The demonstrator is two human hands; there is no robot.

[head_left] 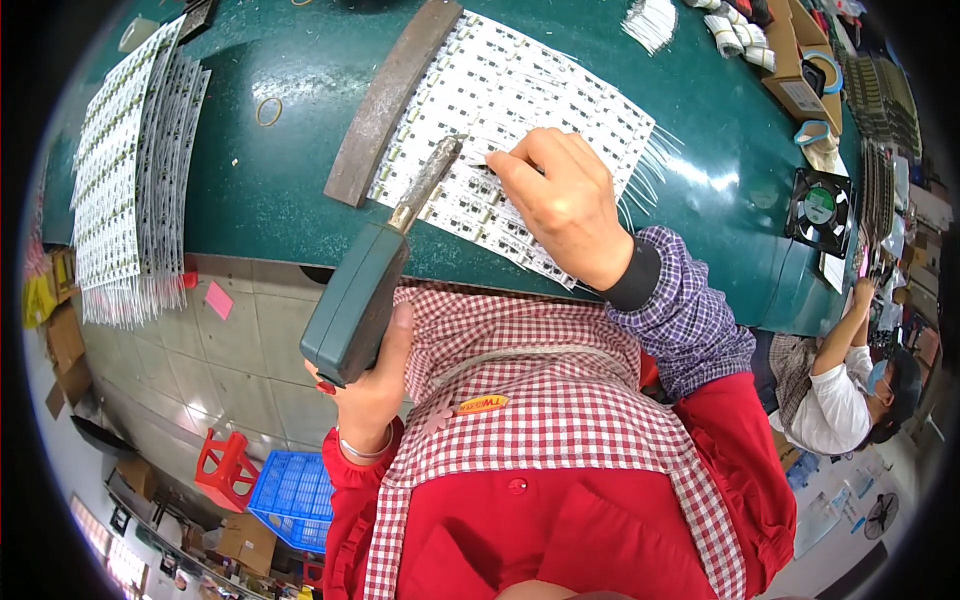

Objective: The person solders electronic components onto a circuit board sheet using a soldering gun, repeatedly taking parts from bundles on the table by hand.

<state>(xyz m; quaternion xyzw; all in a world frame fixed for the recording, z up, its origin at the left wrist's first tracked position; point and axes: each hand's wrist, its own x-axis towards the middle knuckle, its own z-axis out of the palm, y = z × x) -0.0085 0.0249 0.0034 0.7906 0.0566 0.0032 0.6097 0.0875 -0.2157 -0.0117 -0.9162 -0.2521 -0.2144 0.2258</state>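
A green soldering gun (358,300) is in my left hand (378,385), the fingers wrapped round its body. Its long metal tip (440,165) slants up and right over a white sheet of small circuit boards (560,100). My right hand (565,205) hovers above the same sheet, thumb and finger pinched close to the iron's tip. What the pinch holds is too small to make out. Thin white wires (648,180) stick out past the sheet's right edge.
A dark flat bar (385,110) lies along the sheet's left edge on the green table (260,190). Wired board sheets (140,170) overhang the table's left. A rubber band (268,111), wire bundles (650,22) and a black fan (820,210) are nearby. A person (845,390) works at the right.
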